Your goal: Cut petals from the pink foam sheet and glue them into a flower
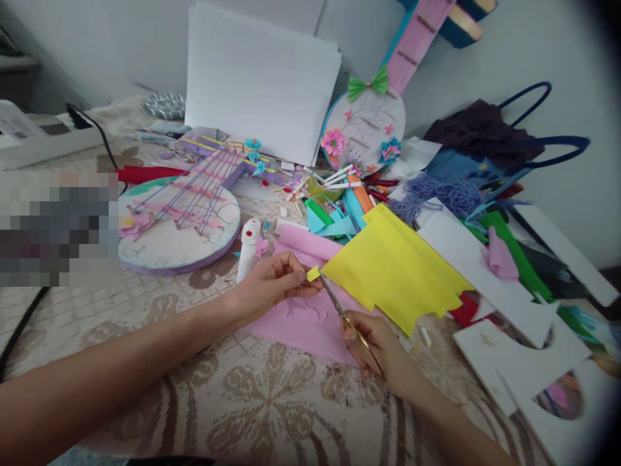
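Observation:
Between the thumb and fingers of my left hand point(279, 281) is a small piece of yellow paper point(313, 274). My right hand point(371, 340) is closed round a pair of scissors point(345, 318), whose tips meet the edge of that small piece. Whether the blades are parted is too fine to tell. Beneath both hands lies a pink sheet point(310, 333) with cut curved bits on it. A large yellow sheet point(395, 265) with a stepped edge spreads just beyond my right hand. Close behind my left hand stands a white glue bottle point(249, 246).
A decorated round cardboard instrument point(194, 226) lies at the left, and another one point(363, 133) leans on the wall. White boards point(262, 77) stand at the back. Blue yarn point(436, 197), a blue bag point(495, 175) and cut white card point(485, 278) crowd the right side.

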Demonstrator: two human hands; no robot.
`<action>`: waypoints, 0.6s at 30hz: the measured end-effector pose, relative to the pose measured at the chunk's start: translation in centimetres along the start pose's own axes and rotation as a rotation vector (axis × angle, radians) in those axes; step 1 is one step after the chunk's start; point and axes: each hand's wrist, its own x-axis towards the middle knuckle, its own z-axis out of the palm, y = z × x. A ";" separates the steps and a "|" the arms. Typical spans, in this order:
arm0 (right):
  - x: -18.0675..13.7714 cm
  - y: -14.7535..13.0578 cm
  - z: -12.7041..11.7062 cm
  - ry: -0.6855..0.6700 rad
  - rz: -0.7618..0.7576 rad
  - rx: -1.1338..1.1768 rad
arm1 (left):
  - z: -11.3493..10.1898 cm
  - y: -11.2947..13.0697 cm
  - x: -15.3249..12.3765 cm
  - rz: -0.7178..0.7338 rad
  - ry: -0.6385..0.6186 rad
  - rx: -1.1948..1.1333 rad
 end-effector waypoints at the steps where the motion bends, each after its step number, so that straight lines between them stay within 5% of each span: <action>1: 0.0 0.0 0.0 0.002 0.005 0.007 | 0.0 0.0 0.0 0.002 -0.005 0.001; 18: -0.2 -0.8 -0.1 -0.011 -0.052 -0.002 | 0.0 -0.1 0.0 -0.005 -0.004 0.013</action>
